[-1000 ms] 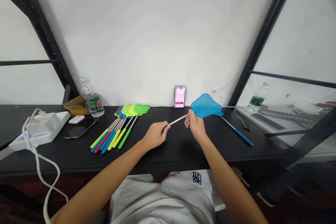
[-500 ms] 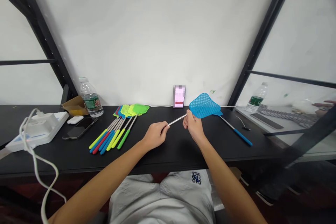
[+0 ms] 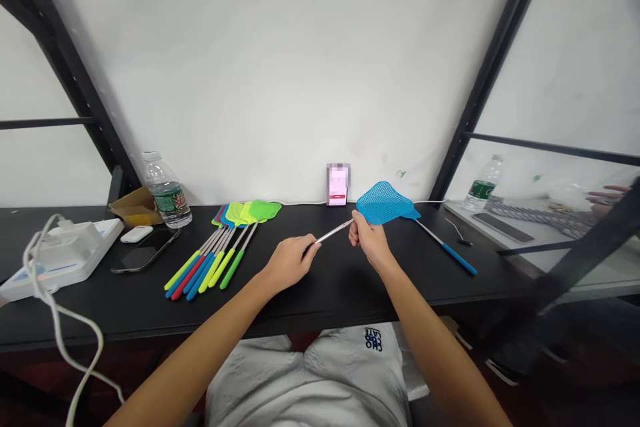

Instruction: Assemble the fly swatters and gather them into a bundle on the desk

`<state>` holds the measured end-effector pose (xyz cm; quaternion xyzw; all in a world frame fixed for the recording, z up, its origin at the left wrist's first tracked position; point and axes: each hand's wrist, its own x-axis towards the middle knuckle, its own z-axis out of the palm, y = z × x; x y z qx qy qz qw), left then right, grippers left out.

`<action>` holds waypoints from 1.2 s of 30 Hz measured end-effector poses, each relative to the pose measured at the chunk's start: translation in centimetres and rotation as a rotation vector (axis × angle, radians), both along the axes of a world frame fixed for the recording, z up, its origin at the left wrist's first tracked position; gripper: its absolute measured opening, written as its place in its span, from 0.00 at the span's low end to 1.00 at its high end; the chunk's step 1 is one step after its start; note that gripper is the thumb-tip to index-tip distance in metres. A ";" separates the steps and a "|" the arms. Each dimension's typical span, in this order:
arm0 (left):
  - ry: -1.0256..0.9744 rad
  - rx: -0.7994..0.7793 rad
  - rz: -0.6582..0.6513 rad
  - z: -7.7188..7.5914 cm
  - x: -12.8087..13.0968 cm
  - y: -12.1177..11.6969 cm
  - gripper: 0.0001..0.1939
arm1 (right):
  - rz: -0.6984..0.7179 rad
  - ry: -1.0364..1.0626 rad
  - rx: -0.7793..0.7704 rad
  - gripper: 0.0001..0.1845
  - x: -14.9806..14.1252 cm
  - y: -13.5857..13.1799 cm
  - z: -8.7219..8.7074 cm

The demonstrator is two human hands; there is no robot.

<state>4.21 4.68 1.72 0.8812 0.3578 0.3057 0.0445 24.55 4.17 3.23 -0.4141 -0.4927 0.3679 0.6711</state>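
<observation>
Between my two hands I hold a blue fly swatter by its slim metal rod, above the black table. My left hand is wrapped round the grip end, which it hides. The fingers of my right hand pinch the rod just below the mesh head. Another fly swatter with a blue handle lies on the table to the right, its head mostly covered by the held one. Left of my hands, several fly swatters in green, yellow, blue and red lie fanned out in a row.
At the left are a water bottle, a cardboard box, a white case, a dark phone and a power strip with white cables. A lit phone leans against the wall. A short cable lies at the right.
The camera view has shifted slightly. Both hands keep their hold on the blue fly swatter, with hardly any movement.
</observation>
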 end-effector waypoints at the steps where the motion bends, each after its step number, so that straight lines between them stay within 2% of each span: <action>1: 0.009 -0.004 0.004 0.0 0.0 -0.2 0.15 | -0.004 0.004 0.001 0.23 0.1 0.0 0.0; 7: 0.037 -0.048 0.018 -0.4 -0.2 -1.3 0.16 | 0.050 -0.011 -0.009 0.23 0.2 0.2 -0.4; 11: 0.001 -0.120 -0.004 -0.5 -0.4 -1.9 0.16 | 0.122 -0.027 -0.021 0.23 0.1 0.1 -0.5; 14: -0.030 -0.143 -0.011 -0.5 -0.3 -2.1 0.17 | 0.117 -0.045 -0.030 0.24 0.1 -0.1 -0.3; 18: -0.087 -0.093 0.063 -0.2 -0.7 -1.6 0.16 | 0.095 -0.272 -0.081 0.23 1.3 -0.3 0.4; 20: -0.121 -0.087 0.126 0.1 -1.3 -1.0 0.17 | 0.026 -0.484 -0.069 0.21 3.0 -0.2 0.9; 22: -0.147 -0.114 0.178 0.6 -2.4 -0.2 0.18 | -0.146 -0.671 -0.047 0.18 5.6 -0.1 1.2; 24: -0.153 -0.145 0.228 1.4 -3.7 0.5 0.19 | -0.355 -0.772 -0.074 0.17 9.0 -0.1 1.3; 27: -0.041 -0.185 0.302 2.8 -5.9 1.1 0.20 | -0.698 -0.880 -0.270 0.16 14.6 -0.5 0.9; 29: 0.078 -0.238 0.356 3.7 -7.4 1.4 0.20 | -0.823 -0.969 -0.456 0.23 18.0 -1.0 0.4; 32: 0.240 -0.291 0.458 4.5 -9.1 1.7 0.18 | -0.825 -0.990 -0.674 0.30 21.3 -1.4 -0.7; 36: 0.388 -0.313 0.656 4.8 -10.4 2.1 0.17 | -0.751 -0.998 -0.810 0.31 22.7 -0.9 -2.1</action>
